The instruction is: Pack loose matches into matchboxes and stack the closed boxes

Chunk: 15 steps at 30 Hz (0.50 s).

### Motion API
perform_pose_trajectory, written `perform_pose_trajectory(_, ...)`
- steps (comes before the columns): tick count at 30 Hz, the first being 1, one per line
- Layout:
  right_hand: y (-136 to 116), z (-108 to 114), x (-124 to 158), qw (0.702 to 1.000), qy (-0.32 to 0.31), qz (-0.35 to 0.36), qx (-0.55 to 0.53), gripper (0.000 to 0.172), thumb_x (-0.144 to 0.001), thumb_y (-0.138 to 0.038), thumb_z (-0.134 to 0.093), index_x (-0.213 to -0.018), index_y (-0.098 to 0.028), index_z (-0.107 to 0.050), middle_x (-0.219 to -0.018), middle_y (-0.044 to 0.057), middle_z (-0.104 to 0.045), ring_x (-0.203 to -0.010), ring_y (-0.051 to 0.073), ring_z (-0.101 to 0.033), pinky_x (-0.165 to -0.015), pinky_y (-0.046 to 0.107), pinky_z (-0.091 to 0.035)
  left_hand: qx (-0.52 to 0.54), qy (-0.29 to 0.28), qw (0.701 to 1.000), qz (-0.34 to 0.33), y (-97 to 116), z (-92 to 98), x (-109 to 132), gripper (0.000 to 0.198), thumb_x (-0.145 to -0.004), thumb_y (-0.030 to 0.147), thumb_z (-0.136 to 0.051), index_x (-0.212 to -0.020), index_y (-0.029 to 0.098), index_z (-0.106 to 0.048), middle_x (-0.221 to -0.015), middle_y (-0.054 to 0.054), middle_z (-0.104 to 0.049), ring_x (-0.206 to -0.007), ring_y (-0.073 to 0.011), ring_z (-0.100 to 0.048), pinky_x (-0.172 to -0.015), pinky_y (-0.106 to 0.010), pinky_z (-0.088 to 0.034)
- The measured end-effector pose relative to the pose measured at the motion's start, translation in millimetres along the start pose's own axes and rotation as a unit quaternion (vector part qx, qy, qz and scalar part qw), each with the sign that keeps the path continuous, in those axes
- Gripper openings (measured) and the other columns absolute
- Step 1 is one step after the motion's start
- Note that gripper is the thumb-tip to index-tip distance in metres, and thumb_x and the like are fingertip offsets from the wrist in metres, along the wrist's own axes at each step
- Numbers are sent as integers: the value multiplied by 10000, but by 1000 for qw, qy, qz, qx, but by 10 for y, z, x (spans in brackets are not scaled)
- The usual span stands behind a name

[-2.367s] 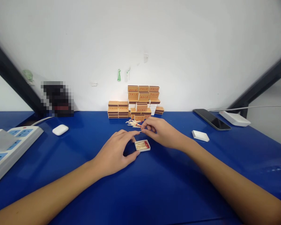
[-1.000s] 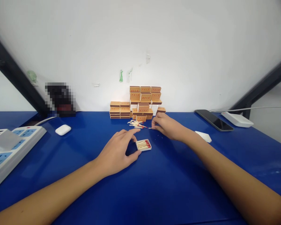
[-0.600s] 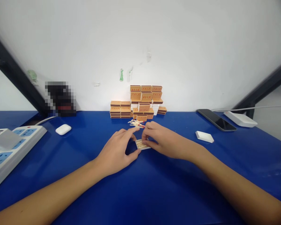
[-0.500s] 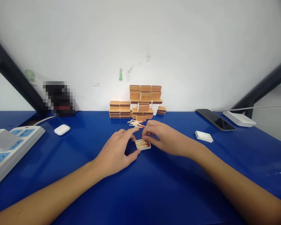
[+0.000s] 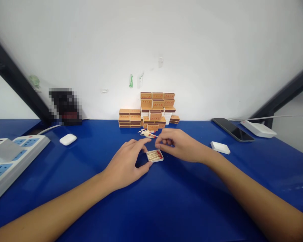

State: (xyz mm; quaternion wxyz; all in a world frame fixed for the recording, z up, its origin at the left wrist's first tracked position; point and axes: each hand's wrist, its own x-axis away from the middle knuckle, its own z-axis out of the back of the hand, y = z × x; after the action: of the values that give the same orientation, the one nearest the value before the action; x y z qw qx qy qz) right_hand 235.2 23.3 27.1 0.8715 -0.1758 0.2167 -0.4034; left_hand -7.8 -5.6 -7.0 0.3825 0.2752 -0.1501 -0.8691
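Note:
A small white matchbox tray (image 5: 157, 160) lies on the blue table, holding several red-tipped matches (image 5: 154, 155). My left hand (image 5: 130, 163) holds the tray at its left end, thumb at the near corner and a finger at the far side. Just beyond the tray's right part is my right hand (image 5: 178, 144), its fingers bent and pinched together; whether a match is between them is too small to tell. Behind the tray, a loose pile of matches (image 5: 146, 133) lies before the stacked matchboxes (image 5: 155, 115).
A white earbud case (image 5: 68, 139) and a power strip (image 5: 22, 156) lie on the left. To the right are a small white box (image 5: 220, 147), a black phone (image 5: 232, 129) and a white flat device (image 5: 259, 129). The wall rises behind the matchboxes.
My right hand has lifted slightly off the tray, away to the right, uncovering more of the red match heads. My left hand stays at the tray.

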Motion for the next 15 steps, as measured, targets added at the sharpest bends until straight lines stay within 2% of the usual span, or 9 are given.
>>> perform_pose_trajectory(3, 177, -93, -68, 995, 79, -41, 46, 105, -952, -184, -636, -915, -198, -733, -848, 20, -643, -740, 152, -555, -697, 289, -420, 2, -1, 1000, -9, 9, -7, 6, 623, -909, 262, -727, -1467, 277, -453, -1138, -23, -721, -1100, -268, -641, -1013, -483, -499)
perform_pose_trajectory(5, 282, -172, -118, 990, 98, -62, 78, 73, -939, -196, -655, -946, -190, -728, -917, 45, -661, -795, 171, -580, -731, 300, -434, 4, -2, 1000, -9, 17, -8, 10, 624, -910, 262, -727, -1472, 275, -453, -1138, -22, -719, -1104, -265, -638, -1019, -480, -496)
perform_pose_trajectory(9, 352, -243, -195, 982, 76, -118, 128, 91, -960, -244, -635, -913, -182, -682, -975, 76, -682, -871, 194, -612, -766, 302, -445, 4, -7, 1000, -5, 28, 4, 9, 634, -910, 273, -728, -1480, 277, -451, -1142, -26, -719, -1128, -273, -632, -1027, -483, -494)
perform_pose_trajectory(15, 278, -105, -115, 969, 23, -176, 171, 152, -881, -209, -656, -736, -204, -610, -840, 50, -685, -711, 175, -585, -627, 297, -367, 12, -4, 1000, -6, 24, 7, 14, 623, -912, 269, -722, -1476, 281, -455, -1139, -28, -716, -1113, -268, -635, -1027, -484, -496)
